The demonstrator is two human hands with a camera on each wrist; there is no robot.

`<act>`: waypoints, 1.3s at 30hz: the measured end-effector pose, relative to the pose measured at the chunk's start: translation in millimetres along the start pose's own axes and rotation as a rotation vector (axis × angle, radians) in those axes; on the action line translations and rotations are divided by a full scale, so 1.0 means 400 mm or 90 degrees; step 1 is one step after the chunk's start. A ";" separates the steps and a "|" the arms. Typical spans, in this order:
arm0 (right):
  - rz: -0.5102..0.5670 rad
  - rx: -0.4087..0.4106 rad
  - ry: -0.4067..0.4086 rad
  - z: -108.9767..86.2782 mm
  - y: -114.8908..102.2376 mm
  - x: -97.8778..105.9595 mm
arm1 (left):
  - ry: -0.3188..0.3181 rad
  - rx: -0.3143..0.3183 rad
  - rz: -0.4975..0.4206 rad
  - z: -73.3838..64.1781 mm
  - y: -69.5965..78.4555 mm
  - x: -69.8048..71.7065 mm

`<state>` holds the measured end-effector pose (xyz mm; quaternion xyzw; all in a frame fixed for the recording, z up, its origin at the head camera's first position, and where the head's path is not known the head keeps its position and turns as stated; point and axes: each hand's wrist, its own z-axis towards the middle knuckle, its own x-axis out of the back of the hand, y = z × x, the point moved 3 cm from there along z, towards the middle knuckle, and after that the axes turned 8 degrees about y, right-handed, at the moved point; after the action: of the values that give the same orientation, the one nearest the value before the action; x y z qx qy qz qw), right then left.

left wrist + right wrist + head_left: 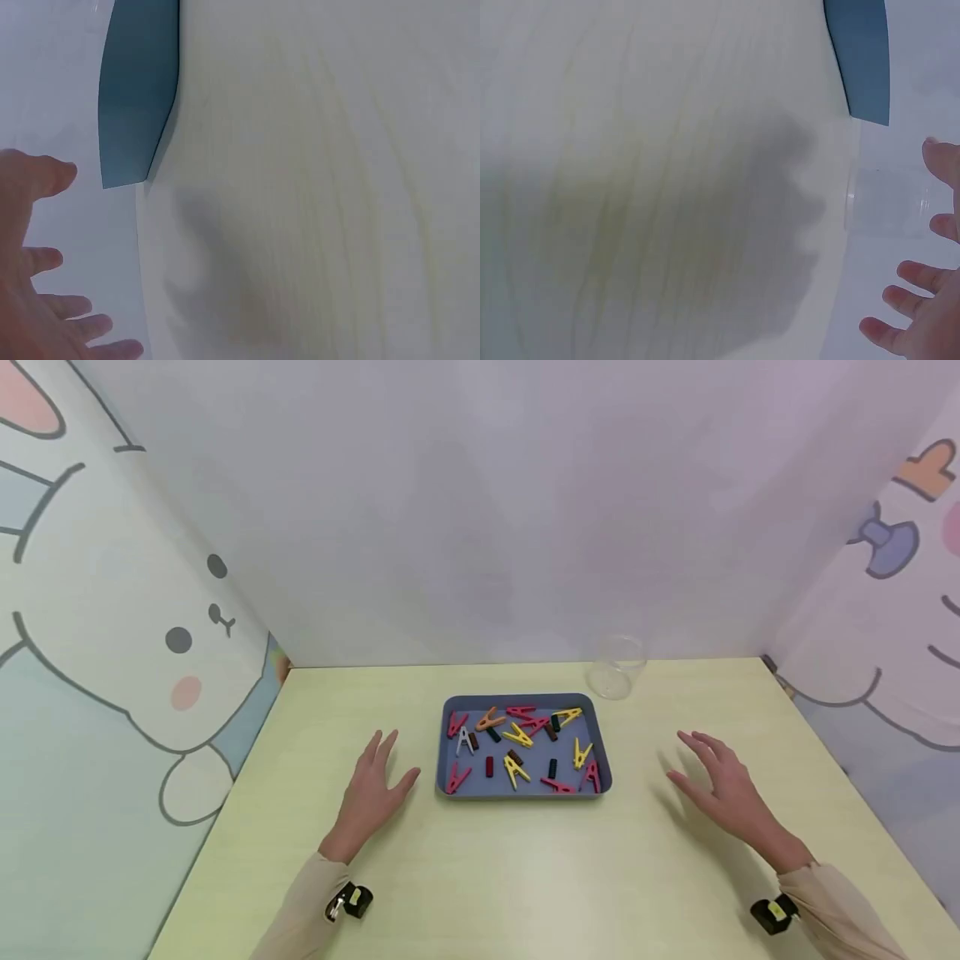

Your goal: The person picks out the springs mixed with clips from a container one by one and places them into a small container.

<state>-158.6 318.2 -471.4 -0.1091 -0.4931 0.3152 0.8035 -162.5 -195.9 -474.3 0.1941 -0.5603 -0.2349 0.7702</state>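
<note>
A blue-grey tray (525,792) lies on the table, holding several small clothespins in red, yellow, orange and white. Among them are several short dark pieces, such as a dark red one (490,767), whose kind is too small to tell. My left hand (372,793) is held to the left of the tray, fingers spread, holding nothing. To the right of the tray, my right hand (723,789) hovers over the table with its fingers extended, also holding nothing. Both wrist views show the tray's outer wall (139,90) beyond the thumb. A clear cup (617,668) stands behind the tray's right corner.
The pale wooden table (525,877) meets a plain light wall (480,527) at the back. Side panels with cartoon animals (127,635) flank it left and right. Each wrist carries a small black camera (774,913) on a strap.
</note>
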 end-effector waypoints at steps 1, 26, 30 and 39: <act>0.013 -0.002 0.000 0.001 -0.003 0.002 | -0.006 0.011 -0.021 0.000 0.000 -0.001; 0.114 -0.070 0.013 0.021 -0.087 0.010 | -0.031 0.160 -0.289 0.012 0.000 -0.036; 0.116 -0.075 0.012 0.030 -0.089 0.008 | -0.035 0.157 -0.323 0.020 0.002 -0.043; 0.119 -0.075 0.001 0.050 -0.093 -0.003 | -0.065 0.172 -0.362 0.028 0.014 -0.071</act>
<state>-161.4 285.9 -444.5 -0.2020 -0.4974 0.3594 0.7632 -179.6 -175.1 -489.7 0.4316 -0.5477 -0.3736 0.6118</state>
